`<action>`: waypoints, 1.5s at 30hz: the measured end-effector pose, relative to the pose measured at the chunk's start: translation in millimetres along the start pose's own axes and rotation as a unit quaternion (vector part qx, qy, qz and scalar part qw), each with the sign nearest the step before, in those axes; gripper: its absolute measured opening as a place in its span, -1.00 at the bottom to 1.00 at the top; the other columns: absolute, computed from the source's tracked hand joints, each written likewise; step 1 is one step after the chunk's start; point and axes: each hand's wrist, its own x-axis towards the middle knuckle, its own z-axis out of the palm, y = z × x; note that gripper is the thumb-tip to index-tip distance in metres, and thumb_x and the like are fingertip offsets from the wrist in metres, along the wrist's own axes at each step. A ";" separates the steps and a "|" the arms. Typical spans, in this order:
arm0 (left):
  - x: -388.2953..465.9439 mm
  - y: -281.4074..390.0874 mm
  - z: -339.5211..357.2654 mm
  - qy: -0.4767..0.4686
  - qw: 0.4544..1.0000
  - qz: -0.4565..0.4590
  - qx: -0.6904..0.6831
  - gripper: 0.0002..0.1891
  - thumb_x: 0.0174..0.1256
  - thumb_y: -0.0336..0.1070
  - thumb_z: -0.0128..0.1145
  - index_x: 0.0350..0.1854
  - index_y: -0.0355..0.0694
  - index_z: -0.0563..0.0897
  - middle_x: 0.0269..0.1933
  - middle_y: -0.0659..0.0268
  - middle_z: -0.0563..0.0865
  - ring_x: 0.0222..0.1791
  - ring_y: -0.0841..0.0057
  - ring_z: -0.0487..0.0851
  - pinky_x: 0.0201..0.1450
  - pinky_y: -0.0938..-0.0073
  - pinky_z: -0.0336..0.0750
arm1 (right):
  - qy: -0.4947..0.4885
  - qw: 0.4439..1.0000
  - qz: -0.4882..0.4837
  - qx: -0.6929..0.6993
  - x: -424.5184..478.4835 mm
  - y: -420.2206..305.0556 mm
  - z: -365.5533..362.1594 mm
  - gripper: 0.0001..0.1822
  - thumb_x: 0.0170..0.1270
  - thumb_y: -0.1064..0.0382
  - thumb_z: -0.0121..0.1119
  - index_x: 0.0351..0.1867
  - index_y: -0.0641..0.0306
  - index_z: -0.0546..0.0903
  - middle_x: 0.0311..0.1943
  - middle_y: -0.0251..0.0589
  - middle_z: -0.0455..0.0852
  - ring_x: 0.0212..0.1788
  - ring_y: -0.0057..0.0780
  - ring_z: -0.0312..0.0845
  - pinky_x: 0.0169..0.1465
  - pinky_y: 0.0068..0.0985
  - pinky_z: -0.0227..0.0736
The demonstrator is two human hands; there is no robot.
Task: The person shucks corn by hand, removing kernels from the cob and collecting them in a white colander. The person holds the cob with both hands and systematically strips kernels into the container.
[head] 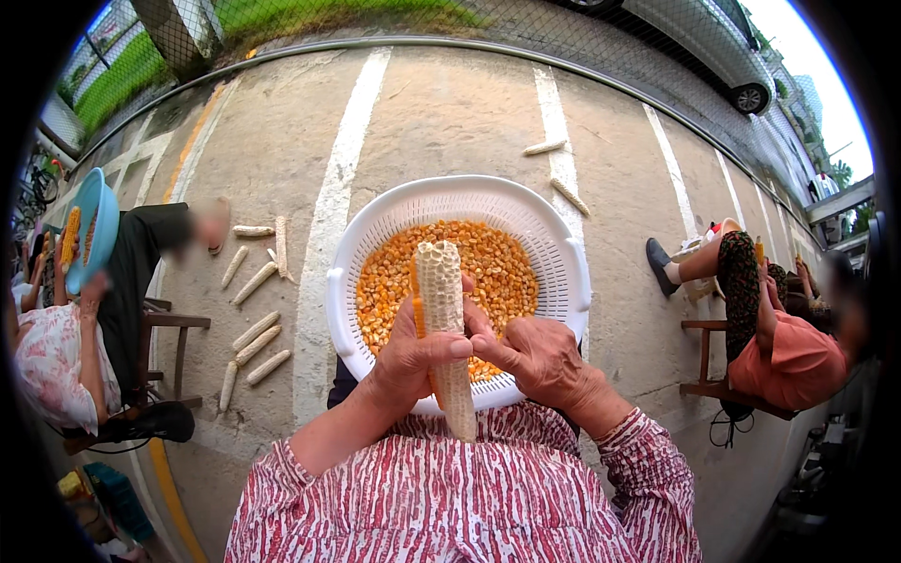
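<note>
A corn cob [445, 310], mostly bare with orange kernels left along its left side, stands upright in my left hand [415, 352], whose thumb lies across it. Close by on the right is my right hand [545, 355], its thumb and forefinger near the cob and the left fingertips; I see nothing held in it. Both hands are above a white plastic basket [454, 186] with slotted walls, which rests at my lap. Loose orange corn kernels [503, 260] cover the bottom of the basket. The lower end of the cob points towards my patterned shirt.
Several bare corn cobs [257, 331] lie on the concrete to the left, and two more [570, 195] lie beyond the basket on the right. Seated people are on both sides; the one on the left has a blue basin [105, 218]. A chain-link fence [436, 41] runs across the far side.
</note>
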 end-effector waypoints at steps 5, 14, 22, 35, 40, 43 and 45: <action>-1.4 1.5 1.3 -0.008 1.000 -0.003 0.020 -0.31 -0.07 -0.37 0.28 0.20 -0.24 0.29 -0.28 0.18 0.65 -0.14 0.37 0.62 0.00 0.38 0.52 | 0.030 0.999 -0.029 0.004 0.7 3.8 5.2 -0.25 0.09 0.36 0.19 0.34 -0.40 0.37 -0.62 -0.49 0.25 -0.59 -0.61 0.32 -0.53 -0.56 0.24; 0.4 2.7 -4.1 -0.029 0.999 -0.039 -0.009 -0.43 -0.01 -0.30 0.22 0.10 -0.30 0.35 -0.36 0.15 0.65 -0.25 0.35 0.64 -0.09 0.37 0.55 | -0.019 0.998 -0.056 -0.020 6.1 4.1 -3.5 -0.27 0.08 0.31 0.20 0.29 -0.57 0.38 -0.45 -0.47 0.40 -0.37 -0.54 0.46 -0.34 -0.51 0.32; -0.6 3.4 -2.8 -0.022 0.999 -0.024 -0.015 -0.48 0.01 -0.33 0.20 0.08 -0.29 0.38 -0.35 0.15 0.65 -0.26 0.38 0.65 -0.11 0.38 0.57 | 0.013 0.994 -0.021 -0.103 11.2 -1.0 0.5 -0.29 0.08 0.24 0.25 0.21 -0.72 0.37 0.36 -0.23 0.36 0.41 -0.21 0.19 0.33 -0.14 0.00; 0.5 4.5 0.8 0.082 0.996 -0.015 -0.008 -0.52 0.01 -0.37 0.22 0.05 -0.24 0.41 -0.35 0.22 0.62 -0.41 0.47 0.61 -0.30 0.44 0.55 | 0.248 0.521 0.349 0.739 23.8 -28.7 -8.6 -0.53 0.37 0.28 0.06 0.27 0.35 0.35 -0.03 0.08 0.68 0.21 -0.15 0.49 0.39 -0.15 0.18; 2.8 -1.5 -3.9 0.160 0.986 0.032 0.020 -0.59 0.12 -0.44 0.25 0.04 -0.23 0.45 -0.32 0.28 0.63 -0.37 0.56 0.61 -0.24 0.51 0.56 | 0.253 0.319 0.410 0.816 17.4 -27.8 6.6 -0.58 0.37 0.35 0.06 0.23 0.32 0.34 -0.17 -0.04 0.70 -0.01 -0.24 0.63 0.12 -0.28 0.49; 4.0 0.2 -2.9 0.188 0.981 0.044 0.022 -0.59 0.12 -0.48 0.25 0.03 -0.25 0.46 -0.29 0.28 0.63 -0.36 0.59 0.61 -0.25 0.54 0.55 | 0.246 0.242 0.390 0.854 17.8 -31.4 11.1 -0.61 0.36 0.32 0.10 0.18 0.28 0.38 -0.22 -0.16 0.67 -0.04 -0.28 0.61 0.00 -0.37 0.49; 4.0 0.3 -2.8 0.201 0.978 0.043 0.025 -0.59 0.11 -0.49 0.25 0.04 -0.25 0.46 -0.28 0.28 0.64 -0.36 0.60 0.61 -0.25 0.56 0.55 | 0.217 0.191 0.298 0.910 9.3 -33.1 17.1 -0.66 0.34 0.30 0.14 0.12 0.23 0.43 -0.26 -0.26 0.63 -0.05 -0.33 0.57 -0.05 -0.41 0.44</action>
